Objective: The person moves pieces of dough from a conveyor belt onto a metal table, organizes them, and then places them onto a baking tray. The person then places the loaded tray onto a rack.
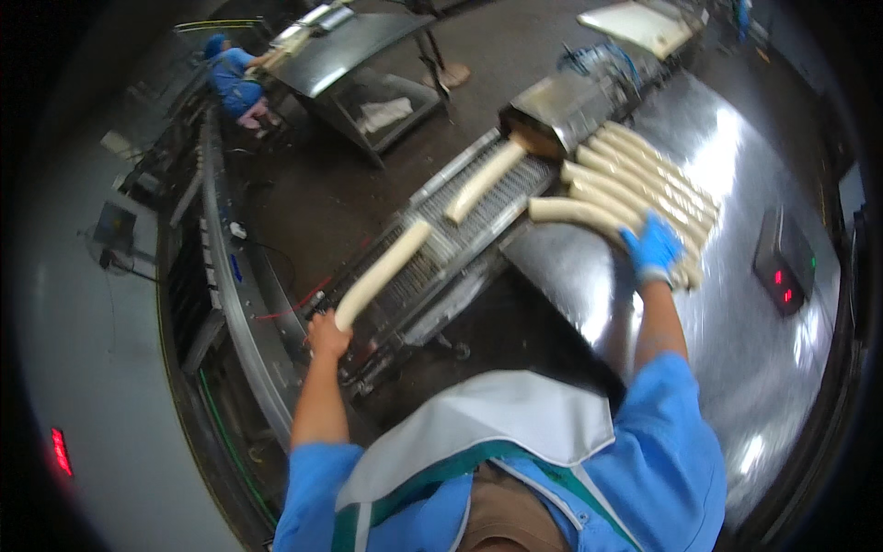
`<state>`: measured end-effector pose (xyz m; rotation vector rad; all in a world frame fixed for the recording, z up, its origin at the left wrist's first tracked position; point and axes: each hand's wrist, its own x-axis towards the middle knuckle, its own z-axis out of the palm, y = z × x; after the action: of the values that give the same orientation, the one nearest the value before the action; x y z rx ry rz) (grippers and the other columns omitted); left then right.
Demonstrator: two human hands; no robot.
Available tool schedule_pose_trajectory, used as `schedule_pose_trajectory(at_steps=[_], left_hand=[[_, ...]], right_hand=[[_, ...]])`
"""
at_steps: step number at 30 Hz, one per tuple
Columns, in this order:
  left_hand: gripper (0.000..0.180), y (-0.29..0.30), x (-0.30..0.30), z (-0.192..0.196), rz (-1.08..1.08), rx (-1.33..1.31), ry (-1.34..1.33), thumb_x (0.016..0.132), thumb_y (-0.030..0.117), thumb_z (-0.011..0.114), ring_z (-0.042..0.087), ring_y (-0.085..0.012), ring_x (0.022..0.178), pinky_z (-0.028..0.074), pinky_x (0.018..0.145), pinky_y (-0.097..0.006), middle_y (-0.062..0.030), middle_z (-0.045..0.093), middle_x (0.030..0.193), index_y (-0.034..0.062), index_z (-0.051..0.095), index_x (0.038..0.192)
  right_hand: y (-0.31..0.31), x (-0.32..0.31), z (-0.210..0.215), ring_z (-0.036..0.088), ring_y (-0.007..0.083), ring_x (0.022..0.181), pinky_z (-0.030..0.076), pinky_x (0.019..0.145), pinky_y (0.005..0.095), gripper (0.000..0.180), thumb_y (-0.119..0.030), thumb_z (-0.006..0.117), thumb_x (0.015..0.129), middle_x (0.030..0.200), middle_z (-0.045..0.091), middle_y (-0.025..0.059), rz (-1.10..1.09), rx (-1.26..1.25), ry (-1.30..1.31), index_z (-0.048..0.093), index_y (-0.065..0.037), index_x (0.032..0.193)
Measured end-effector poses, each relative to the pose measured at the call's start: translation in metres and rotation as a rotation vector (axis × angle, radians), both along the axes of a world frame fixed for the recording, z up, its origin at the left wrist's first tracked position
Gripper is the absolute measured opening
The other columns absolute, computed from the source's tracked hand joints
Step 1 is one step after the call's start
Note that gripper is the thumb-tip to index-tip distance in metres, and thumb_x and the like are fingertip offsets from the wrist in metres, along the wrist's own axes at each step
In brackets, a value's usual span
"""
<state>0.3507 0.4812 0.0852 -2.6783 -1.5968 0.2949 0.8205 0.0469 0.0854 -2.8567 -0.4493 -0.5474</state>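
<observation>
A dim factory floor of dark concrete spread behind everything, with a grey wall curving down the far left and a second person in blue (232, 78) bent at a steel machine (354, 55) in the upper left corner. Bare floor lay open between that machine and the conveyor (441, 244), a long slatted metal belt running diagonally from lower left up toward a metal chute (552, 115). The left hand (326, 333), bare, was closed around the lower end of a long, smooth, pale dough log (382, 273) that slanted up over the belt's near end. Further up the belt lay a second log (485, 181) of the same cylinder shape, untouched, just below the chute's mouth. To the right, a polished steel table (736, 368) butted against the conveyor's edge, its surface glaring with reflected light and largely free toward the near side. On it sat a tight row of logs (635, 175), roughly eight, side by side and touching. The right hand (651, 247), in a blue glove, rested on the nearest logs of that row, fingers curled over them; whether it gripped one I could not tell. A dark scale (784, 262) with red lights sat near the table's far right edge.
</observation>
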Motion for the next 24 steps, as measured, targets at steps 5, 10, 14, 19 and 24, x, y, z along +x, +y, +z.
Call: schedule_pose_trajectory(at_steps=[5, 10, 14, 19, 24], left_hand=[[0.049, -0.020, -0.011, 0.012, 0.063, 0.081, -0.114, 0.062, 0.032, 0.074, 0.048, -0.0345, 0.108, 0.041, 0.092, -0.042, -0.0162, 0.051, 0.109, 0.0046, 0.063, 0.101], [0.042, -0.019, -0.029, 0.017, 0.139, 0.061, -0.461, 0.062, 0.021, 0.073, 0.054, -0.0348, 0.098, 0.044, 0.084, -0.042, -0.0183, 0.056, 0.101, 0.0018, 0.059, 0.097], [0.030, -0.010, -0.015, 0.030, 0.331, -0.224, -1.173, 0.071, 0.013, 0.066, 0.061, -0.0253, 0.077, 0.048, 0.069, -0.039, -0.0138, 0.062, 0.089, 0.0017, 0.056, 0.097], [0.024, 0.003, 0.037, 0.062, 0.566, -0.966, -1.949, 0.080, 0.014, 0.055, 0.060, -0.0252, 0.068, 0.051, 0.063, -0.038, -0.0144, 0.059, 0.081, -0.0030, 0.055, 0.096], [0.037, 0.066, -0.018, 0.120, 0.772, -0.787, -2.358, 0.081, 0.025, 0.057, 0.060, -0.0282, 0.072, 0.052, 0.069, -0.042, -0.0152, 0.058, 0.087, -0.0008, 0.050, 0.107]], right_hand=[[-0.106, -0.006, -0.024, 0.043, 0.0367, 0.118, 0.037, 0.094, 0.0508, 0.070, -0.053, 0.055, 0.078, 0.133, 0.039, 0.0190, -0.077, -0.048, 0.176, 0.036, -0.018, 0.137], [-0.086, -0.043, -0.001, 0.049, 0.0411, 0.106, 0.039, 0.087, 0.0494, 0.078, -0.043, 0.068, 0.065, 0.123, 0.041, 0.0263, 0.077, -0.232, 0.277, 0.038, -0.026, 0.136], [-0.065, -0.053, 0.003, 0.040, 0.0472, 0.118, 0.040, 0.095, 0.0469, 0.073, -0.033, 0.075, 0.059, 0.139, 0.025, 0.0286, 0.181, -0.109, 0.332, 0.051, -0.014, 0.125], [-0.033, -0.058, 0.016, 0.040, 0.0446, 0.120, 0.039, 0.098, 0.0468, 0.079, -0.039, 0.073, 0.057, 0.142, 0.024, 0.0225, -0.025, -0.109, 0.518, 0.048, -0.017, 0.128], [-0.038, -0.047, 0.000, 0.042, 0.0426, 0.118, 0.039, 0.098, 0.0440, 0.075, -0.038, 0.073, 0.058, 0.133, 0.034, 0.0264, -0.019, -0.122, 0.506, 0.050, -0.009, 0.124]])
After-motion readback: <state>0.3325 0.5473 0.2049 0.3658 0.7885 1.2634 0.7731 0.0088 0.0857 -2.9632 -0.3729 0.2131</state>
